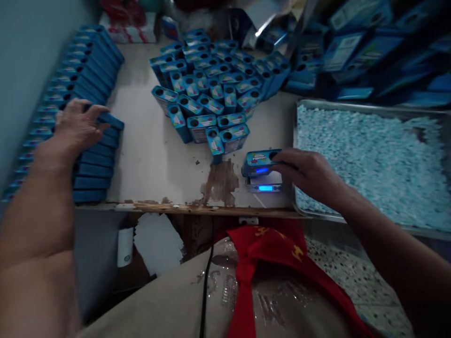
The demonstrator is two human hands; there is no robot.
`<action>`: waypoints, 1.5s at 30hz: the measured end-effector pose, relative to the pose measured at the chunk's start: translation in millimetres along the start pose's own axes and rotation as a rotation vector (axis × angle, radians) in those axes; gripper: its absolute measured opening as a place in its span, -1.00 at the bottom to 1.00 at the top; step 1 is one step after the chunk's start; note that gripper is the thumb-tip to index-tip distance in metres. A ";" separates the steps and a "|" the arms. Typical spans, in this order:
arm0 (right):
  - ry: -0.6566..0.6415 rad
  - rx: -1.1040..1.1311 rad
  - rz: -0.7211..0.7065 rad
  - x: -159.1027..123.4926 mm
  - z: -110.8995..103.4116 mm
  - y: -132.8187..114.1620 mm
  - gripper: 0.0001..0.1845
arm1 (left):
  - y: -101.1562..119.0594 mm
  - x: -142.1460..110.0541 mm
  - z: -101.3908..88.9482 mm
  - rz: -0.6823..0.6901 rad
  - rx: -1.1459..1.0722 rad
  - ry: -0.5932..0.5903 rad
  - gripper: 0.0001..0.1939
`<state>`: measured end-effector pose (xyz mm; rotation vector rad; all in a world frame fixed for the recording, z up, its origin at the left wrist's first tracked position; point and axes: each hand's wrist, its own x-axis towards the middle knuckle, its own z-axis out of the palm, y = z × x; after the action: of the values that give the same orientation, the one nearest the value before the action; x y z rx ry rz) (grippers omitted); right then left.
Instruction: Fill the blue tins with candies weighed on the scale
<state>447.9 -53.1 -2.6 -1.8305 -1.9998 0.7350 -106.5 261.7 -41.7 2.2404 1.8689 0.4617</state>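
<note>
On the left of the table, my left hand [75, 126] curls its fingers over a small blue box [113, 121] in a tight row of blue boxes [89, 70]. Part of that box is hidden under the fingers. My right hand [313, 173] pinches the right end of another small blue box [259, 158], whose top has a round dark hole. This box is at a small digital scale [265, 188] with a lit blue display; whether its full weight rests there I cannot tell.
Many similar upright boxes [200, 121] crowd the middle of the table. A metal tray [299, 206] of pale blue pieces stands at the right, with more blue boxes [373, 56] piled behind it. The table's worn front edge [197, 210] runs near my lap.
</note>
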 end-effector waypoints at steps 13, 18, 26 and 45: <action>0.180 0.056 0.077 -40.1 -29.5 90.5 -0.59 | 110.5 -95.4 -8.2 0.061 0.114 0.257 -0.13; -0.077 -0.394 0.295 -66.4 -58.4 122.7 -0.38 | 134.9 -160.2 14.3 0.258 0.046 0.197 -0.14; -0.109 -0.359 0.169 -20.1 -35.2 128.8 -0.33 | 151.6 -202.7 59.6 0.175 -0.050 0.289 -0.45; 0.009 0.031 0.655 -42.8 -45.3 102.4 -0.86 | 197.9 -231.3 159.3 0.321 -0.270 0.214 -0.77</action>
<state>562.2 -84.4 -20.4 -2.4816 -1.3499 0.9098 95.7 6.2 -150.8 2.3801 1.4233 0.9765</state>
